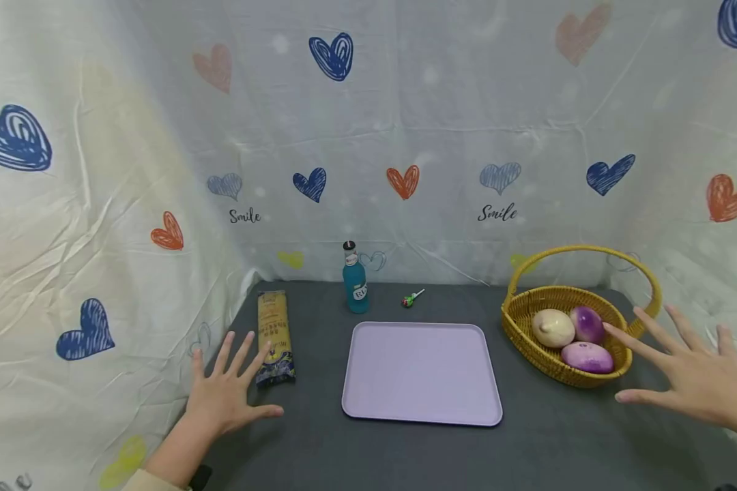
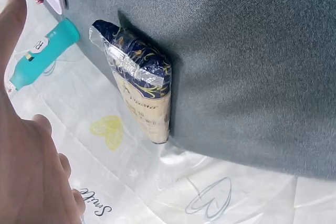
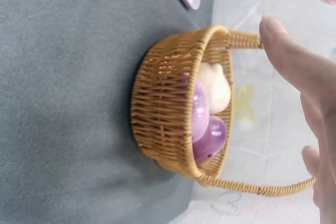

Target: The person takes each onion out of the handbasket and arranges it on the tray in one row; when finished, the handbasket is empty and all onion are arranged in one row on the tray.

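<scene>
And here's the head view: a lilac tray (image 1: 422, 374) sits bare in the middle of the dark surface (image 1: 319, 450), with everything else ranged round it, perhaps so that its flat face is within reach from either side. Off the tray's left side lies a long yellow-and-navy pack (image 1: 274, 334), flat on its broad side, probably its steadiest way to rest. Behind the tray a blue bottle (image 1: 356, 286) stands upright on its base, and a small lollipop (image 1: 409, 300) lies to the bottle's right. Right of the tray is the wicker basket (image 1: 531, 351), its walls likely there to stop a pale bulb (image 1: 553, 328), a round purple one (image 1: 587, 324) and a longer purple piece (image 1: 587, 357) from rolling off. The hands are well apart, the tray between them: left hand (image 1: 224, 402) by the pack, right hand (image 1: 694, 368) by the basket, fingers spread and gripping nothing. Over to the left wrist view: clear space shows between hand and pack, with a corner of the tray beyond the bottle. Now the right wrist view: the basket is upright, tray corner past it; the thumb tip overlaps the handle, though whether it touches I can't tell.
</scene>
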`<act>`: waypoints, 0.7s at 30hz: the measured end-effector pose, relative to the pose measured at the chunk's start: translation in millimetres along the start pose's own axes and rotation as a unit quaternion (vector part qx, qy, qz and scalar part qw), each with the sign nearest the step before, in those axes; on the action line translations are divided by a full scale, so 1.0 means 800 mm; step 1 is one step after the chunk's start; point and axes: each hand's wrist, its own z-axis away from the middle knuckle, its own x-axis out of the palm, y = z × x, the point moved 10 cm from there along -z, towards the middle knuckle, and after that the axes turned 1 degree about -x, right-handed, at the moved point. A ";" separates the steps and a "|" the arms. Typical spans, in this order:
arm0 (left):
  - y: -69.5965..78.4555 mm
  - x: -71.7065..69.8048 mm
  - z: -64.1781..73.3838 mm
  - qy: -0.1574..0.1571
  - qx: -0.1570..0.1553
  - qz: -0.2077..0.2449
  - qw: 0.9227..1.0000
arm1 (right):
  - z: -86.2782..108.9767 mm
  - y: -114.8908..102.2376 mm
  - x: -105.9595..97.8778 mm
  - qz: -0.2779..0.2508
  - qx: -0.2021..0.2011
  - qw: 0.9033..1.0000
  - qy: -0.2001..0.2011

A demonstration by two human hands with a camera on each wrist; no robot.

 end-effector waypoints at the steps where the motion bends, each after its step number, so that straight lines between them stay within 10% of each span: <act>1: 0.001 0.000 0.000 0.003 0.002 0.009 1.000 | 0.000 0.000 0.000 -0.005 0.000 1.000 -0.003; 14: 0.030 0.017 -0.011 0.046 0.033 0.084 0.995 | -0.022 -0.008 -0.002 -0.216 -0.034 0.976 -0.003; 21: 0.066 0.033 -0.029 0.031 0.055 0.156 0.986 | -0.036 -0.011 -0.017 -0.239 -0.074 0.966 0.057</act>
